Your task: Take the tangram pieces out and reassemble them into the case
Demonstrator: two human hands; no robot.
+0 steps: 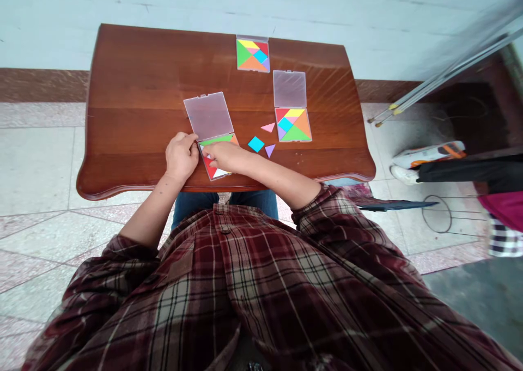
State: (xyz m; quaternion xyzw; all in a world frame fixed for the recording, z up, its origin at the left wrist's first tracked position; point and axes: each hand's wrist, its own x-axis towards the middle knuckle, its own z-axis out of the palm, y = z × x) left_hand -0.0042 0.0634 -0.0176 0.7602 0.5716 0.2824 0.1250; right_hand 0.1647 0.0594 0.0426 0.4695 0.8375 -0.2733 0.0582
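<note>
Under my left hand, a plastic tangram case lies open, and the fingers pinch its edge near the hinge. Its frosted lid lies flat beyond it. My right hand reaches across, with fingertips on the coloured pieces in the case's tray, which the hand mostly hides. To the right lie a loose blue square, a pink triangle and a purple triangle. Beyond them is a filled tangram case with its lid open. Another filled case sits at the far edge.
Everything lies on a brown wooden table with curved edges, against my lap. Beyond it are a pale wall and a speckled tile floor. Metal poles, a white shoe and dark cloth lie to the right.
</note>
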